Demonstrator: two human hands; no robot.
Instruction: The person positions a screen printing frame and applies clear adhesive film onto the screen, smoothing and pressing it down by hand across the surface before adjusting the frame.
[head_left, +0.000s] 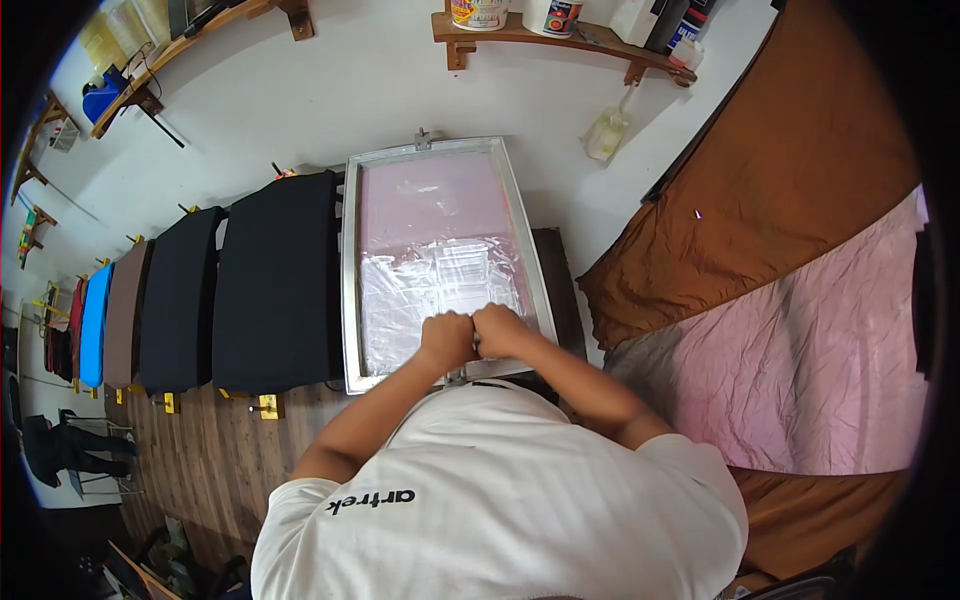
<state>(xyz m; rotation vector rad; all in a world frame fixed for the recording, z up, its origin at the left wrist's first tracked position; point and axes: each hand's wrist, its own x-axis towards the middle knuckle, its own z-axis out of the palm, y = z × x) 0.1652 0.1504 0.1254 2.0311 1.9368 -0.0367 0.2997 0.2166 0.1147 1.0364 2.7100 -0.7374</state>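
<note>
White wall point(300, 95) is backing a row of cloth-covered boards point(180, 300) as a left hand point(448, 340) and right hand point(503, 331) are meeting above the near end of a metal-framed screen point(435, 215), fingers curled into fists, anything gripped hiding from view. Lying beside a black board point(275, 285), the screen could be shifting should the hands be pushing unevenly.

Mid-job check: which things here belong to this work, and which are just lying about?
Likely in use:
screen, under the curled left hand and right hand; any tool they grip is hidden
cloth-covered boards beside it

Apparently just lying about:
tubs on the shelf above
brown cloth
pink sheet
</note>
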